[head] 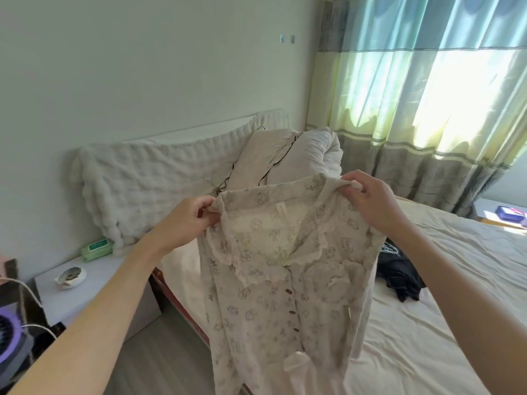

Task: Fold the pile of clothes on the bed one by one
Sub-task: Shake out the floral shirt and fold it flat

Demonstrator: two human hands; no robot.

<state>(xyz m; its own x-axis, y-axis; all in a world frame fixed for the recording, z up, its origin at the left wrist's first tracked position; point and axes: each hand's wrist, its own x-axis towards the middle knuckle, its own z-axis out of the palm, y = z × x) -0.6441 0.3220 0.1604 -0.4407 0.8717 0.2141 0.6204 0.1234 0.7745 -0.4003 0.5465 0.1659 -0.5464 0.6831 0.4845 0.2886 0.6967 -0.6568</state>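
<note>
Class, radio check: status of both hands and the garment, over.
Left hand and right hand pinch the shoulders of the cream buttoned pyjama top, held up over the bed. Dark garment waits on the sheet. Nothing obstructing.

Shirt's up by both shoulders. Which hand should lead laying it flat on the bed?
Probably the right hand: it holds the shirt over the bed, while the left hand grips the shoulder nearer the bed's edge.

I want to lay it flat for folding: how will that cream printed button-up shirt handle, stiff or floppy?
Probably floppy: the shirt, pinched at its shoulders by the left hand and right hand, hangs limp and wrinkled. Likely light, since fingertip pinches hold it up. It looks thin, light showing through near the collar, so it may bunch on the bed.
</note>
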